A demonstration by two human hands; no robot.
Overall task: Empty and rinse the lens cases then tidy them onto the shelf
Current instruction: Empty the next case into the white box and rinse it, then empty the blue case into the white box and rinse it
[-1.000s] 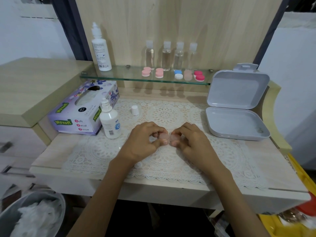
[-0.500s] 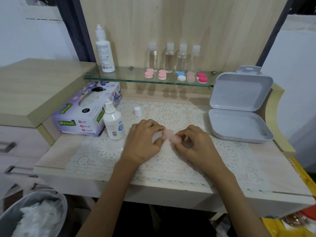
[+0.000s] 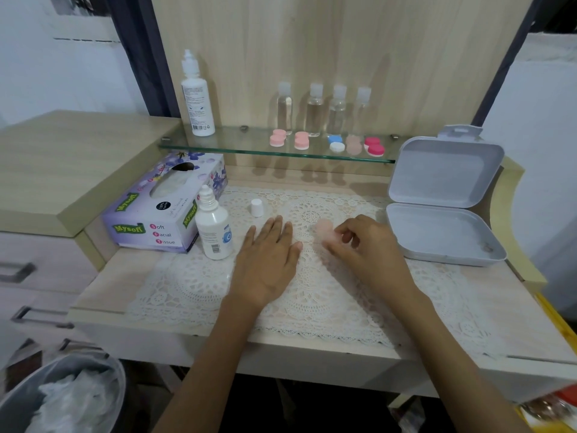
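Note:
My right hand (image 3: 365, 245) pinches a pale pink lens case (image 3: 326, 231) just above the lace mat (image 3: 312, 285); the case is blurred. To its left, my left hand (image 3: 268, 254) lies flat with straight fingers on the mat, holding nothing. Several lens cases sit in a row on the glass shelf (image 3: 218, 145): two pink ones (image 3: 278, 138), a blue and white one (image 3: 335, 143), a pale one (image 3: 353, 144) and a red one (image 3: 374, 145).
A small solution bottle (image 3: 214, 228) stands uncapped by my left hand, its white cap (image 3: 256, 207) behind. A tissue box (image 3: 162, 204) lies left, an open grey box (image 3: 443, 210) right. A tall bottle (image 3: 195, 95) and several clear bottles (image 3: 315, 109) line the shelf. A bin (image 3: 62, 395) sits lower left.
Both hands held the pale pink case together; now my left hand has let go and flattened on the mat, while my right hand keeps the case.

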